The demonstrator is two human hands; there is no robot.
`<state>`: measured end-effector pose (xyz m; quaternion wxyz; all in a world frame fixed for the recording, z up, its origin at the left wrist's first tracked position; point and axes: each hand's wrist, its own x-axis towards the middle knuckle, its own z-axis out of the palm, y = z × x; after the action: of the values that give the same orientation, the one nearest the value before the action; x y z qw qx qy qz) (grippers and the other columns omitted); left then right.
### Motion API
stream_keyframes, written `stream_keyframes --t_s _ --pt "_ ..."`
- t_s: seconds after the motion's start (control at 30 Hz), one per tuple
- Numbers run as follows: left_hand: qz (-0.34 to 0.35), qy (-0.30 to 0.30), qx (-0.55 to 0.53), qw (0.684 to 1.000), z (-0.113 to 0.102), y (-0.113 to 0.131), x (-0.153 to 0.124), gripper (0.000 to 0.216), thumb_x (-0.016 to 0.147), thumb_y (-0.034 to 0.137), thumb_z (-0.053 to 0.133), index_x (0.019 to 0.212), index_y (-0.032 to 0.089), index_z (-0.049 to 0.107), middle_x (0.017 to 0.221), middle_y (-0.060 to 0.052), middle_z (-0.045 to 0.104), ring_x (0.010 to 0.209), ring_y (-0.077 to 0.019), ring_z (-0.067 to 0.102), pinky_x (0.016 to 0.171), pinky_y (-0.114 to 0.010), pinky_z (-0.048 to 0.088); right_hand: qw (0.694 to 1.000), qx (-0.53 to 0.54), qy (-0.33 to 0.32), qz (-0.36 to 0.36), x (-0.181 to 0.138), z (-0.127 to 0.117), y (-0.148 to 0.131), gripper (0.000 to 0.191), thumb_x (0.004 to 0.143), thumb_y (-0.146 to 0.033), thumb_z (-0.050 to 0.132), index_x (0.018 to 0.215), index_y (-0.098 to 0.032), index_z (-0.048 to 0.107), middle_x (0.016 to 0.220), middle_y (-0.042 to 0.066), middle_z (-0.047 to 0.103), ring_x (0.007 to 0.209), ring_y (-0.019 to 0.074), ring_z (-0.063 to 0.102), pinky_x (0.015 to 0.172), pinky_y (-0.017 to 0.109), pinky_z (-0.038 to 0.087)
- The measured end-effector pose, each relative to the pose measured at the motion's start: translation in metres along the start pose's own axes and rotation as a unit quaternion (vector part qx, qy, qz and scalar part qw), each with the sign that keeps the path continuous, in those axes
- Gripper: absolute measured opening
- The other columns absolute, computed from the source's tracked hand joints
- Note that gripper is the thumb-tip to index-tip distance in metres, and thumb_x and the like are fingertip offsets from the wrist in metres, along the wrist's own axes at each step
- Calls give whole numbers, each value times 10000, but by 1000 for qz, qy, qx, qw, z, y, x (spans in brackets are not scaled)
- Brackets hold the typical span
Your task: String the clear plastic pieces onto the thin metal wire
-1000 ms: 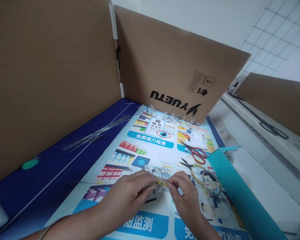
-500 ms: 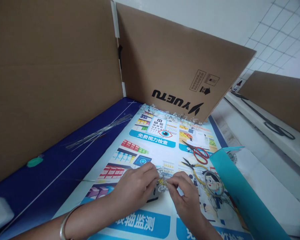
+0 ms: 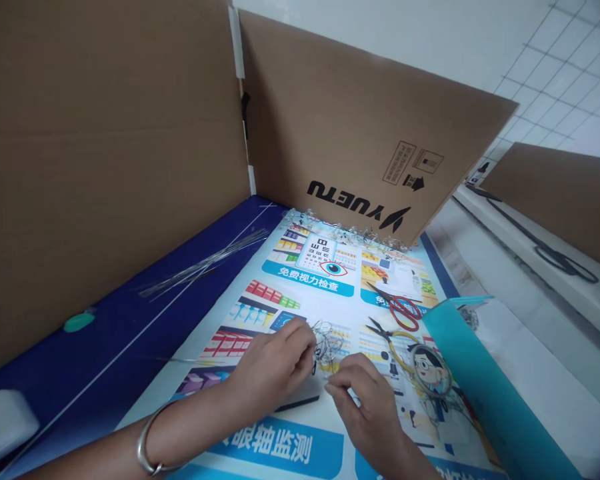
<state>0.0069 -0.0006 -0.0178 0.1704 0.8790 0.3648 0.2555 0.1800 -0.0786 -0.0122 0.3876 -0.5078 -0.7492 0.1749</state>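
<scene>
Two narrow pinches: our left hand (image 3: pixel 275 367) by the wires (image 3: pixel 329 343), our right hand (image 3: pixel 367 397) just dipped toward the table's (image 3: pixel 60 373) near edge, probably mid-fiddle; can't tell what's gripped.

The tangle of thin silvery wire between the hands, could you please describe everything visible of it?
The tangle of thin silvery wire is a loose, see-through nest of fine loops that look metallic. It shows against the colourful printed sheet, just right of the left hand and beyond the fingertips of the right hand. Blur hides its lower end, so whether either grip touches it, or it rests on the sheet, I cannot tell.
</scene>
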Motion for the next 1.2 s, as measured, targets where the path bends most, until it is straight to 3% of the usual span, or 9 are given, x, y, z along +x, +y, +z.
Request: stream_keyframes --t_s 0.3,0.5,0.6,0.8,1.07,1.2 --pt "11 28 -79 996 -2 -4 1 137 809 113 426 798 180 545 808 -34 560 721 -145 535 608 -226 418 999 -27 28 -5 -2 3 4 133 836 -101 477 801 -196 564 768 44 555 733 158 548 649 278 466" --pt "17 35 -58 998 4 -6 -4 157 777 93 436 853 181 542 814 -39 600 710 -155 561 621 -244 429 998 -14 58 22 3 1 3 121 839 -144 483 760 -198 557 741 38 546 698 157 535 620 274 457" --pt "7 21 -50 999 7 -7 -5 187 753 75 436 866 180 541 765 -25 619 647 -149 572 596 -247 427 997 4 66 49 7 1 5 129 837 -152 491 728 -195 546 719 24 524 659 141 515 587 256 438" --pt "30 16 -113 993 3 -6 -3 311 770 64 439 996 206 598 864 -43 643 756 -161 604 644 -240 449 993 33 60 97 10 1 9 102 822 -147 513 740 -188 559 737 17 531 663 131 514 590 236 428" --pt "-17 -39 -182 982 -8 -1 3 300 781 83 461 956 209 670 836 -44 658 786 -164 609 693 -252 469 990 27 58 129 14 -1 11 107 814 -171 532 723 -190 585 710 10 540 630 130 504 569 234 407" --pt "-15 -36 -180 983 -9 -2 4 310 804 97 455 995 218 667 843 -44 659 794 -165 605 703 -258 471 988 39 40 146 18 -4 10 97 808 -189 553 758 -196 636 725 13 587 652 137 532 583 230 412"
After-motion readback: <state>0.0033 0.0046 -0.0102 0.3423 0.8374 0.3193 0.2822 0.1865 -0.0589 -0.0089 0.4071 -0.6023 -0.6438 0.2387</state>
